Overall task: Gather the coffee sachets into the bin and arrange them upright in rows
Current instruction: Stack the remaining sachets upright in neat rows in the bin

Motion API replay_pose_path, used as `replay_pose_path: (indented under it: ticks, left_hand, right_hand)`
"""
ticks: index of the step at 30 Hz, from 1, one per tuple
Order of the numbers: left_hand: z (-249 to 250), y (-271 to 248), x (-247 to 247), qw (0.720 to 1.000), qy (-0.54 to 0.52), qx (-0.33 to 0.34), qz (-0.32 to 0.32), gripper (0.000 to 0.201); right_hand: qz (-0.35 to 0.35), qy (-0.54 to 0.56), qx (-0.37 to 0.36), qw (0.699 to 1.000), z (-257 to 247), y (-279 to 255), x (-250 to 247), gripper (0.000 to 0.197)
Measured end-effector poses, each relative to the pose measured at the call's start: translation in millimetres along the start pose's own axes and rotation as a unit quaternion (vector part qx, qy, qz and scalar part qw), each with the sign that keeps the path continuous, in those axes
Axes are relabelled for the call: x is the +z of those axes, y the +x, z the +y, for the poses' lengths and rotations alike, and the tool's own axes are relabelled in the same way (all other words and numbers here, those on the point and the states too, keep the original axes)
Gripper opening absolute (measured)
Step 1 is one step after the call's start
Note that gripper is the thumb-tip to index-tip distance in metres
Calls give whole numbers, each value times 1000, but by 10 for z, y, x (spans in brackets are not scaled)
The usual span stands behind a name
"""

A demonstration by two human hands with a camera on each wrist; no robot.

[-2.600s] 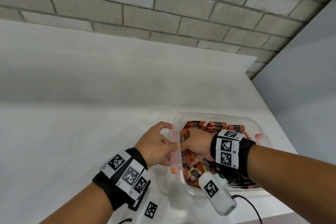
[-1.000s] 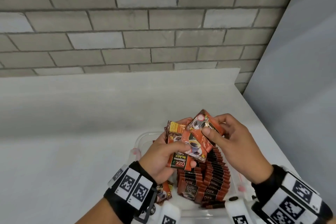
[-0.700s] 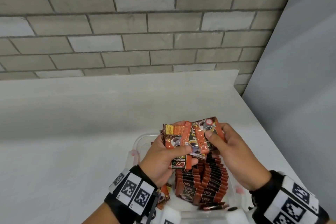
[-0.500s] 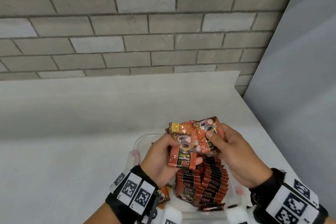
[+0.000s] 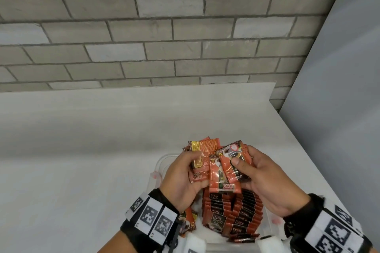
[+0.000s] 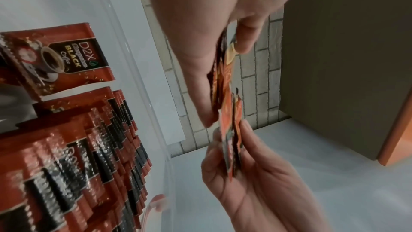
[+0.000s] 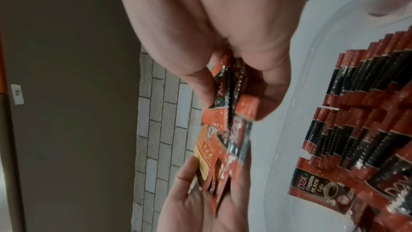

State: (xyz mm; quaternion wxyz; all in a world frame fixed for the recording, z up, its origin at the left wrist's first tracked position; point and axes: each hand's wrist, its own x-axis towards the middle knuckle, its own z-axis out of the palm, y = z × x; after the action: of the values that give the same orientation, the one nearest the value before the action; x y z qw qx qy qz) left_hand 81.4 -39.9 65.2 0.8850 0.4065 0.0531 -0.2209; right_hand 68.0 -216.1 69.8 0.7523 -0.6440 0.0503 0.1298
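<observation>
Both hands up over the clear plastic bin (image 5: 162, 162), sharing one loose bundle of coffee sachets (image 5: 221, 168). The bundle is in the air above the far end of the bin, not touching the rows below.

Left hand (image 5: 181, 178): fingers curled round the left part of the bundle, thumb pressed across the front of a sachet showing a yellow panel. In the left wrist view the same hand (image 6: 200, 41) pinches the sachets edge-on between thumb and fingers.

Right hand (image 5: 265, 183): closed on the right part of the bundle, thumb on the face of the front sachet, fingers behind. In the right wrist view the hand (image 7: 223, 41) clamps several sachets edge-on, and the left hand's fingers come up from below to meet them.

The sachets in the bundle are fanned and tilted, not squared up; some show the orange back, some the coffee-cup front.

In the bin: two rows of sachets (image 5: 232, 209) standing upright, packed close side by side, black "D2X" bands showing. A few loose sachets (image 5: 188, 222) lie at the near left of the bin, partly hidden by the left wrist. One sachet (image 6: 60, 59) stands facing the wrist camera, label readable: "D2X BLACK Coffee".

The bin sits on a white table (image 5: 82, 150) near its right edge. Grey brick wall (image 5: 164, 26) behind; grey panel (image 5: 339, 109) to the right
</observation>
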Motion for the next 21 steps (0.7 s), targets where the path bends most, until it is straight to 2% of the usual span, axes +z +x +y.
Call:
replay_pose_path:
  ticks: [3,5,7,8,11,16,21]
  left_hand:
    - [71,13,-32,998,51,-23,17,16]
    - [90,24,-52,993,113,-34,12,18]
    - [97,37,-67,986,163,-34,4,26]
    - [98,44,-70,982,185,-36,1,31]
    - [99,66,-82,973,224,-46,-24,35]
    - [105,99,-95,983,162,-83,-24,23]
    - [86,130,-116,988,127,-81,-9,23]
  right_hand:
    - [-6,31,-22,999,-76,8,-71,34]
    - [-13,61,-40,997,-116,25,-128,41]
    - [-12,35,-58,998,-133,62,-168,51]
    - [-8,-2,-64,998,-141,74,-171,50]
    - [-17,-111,-75,991,-183,79,-162,29]
    - [-49,-180,-71,980,-185,47,-208,30]
    - [-60,-126,-38,990,-104,33,-286,32]
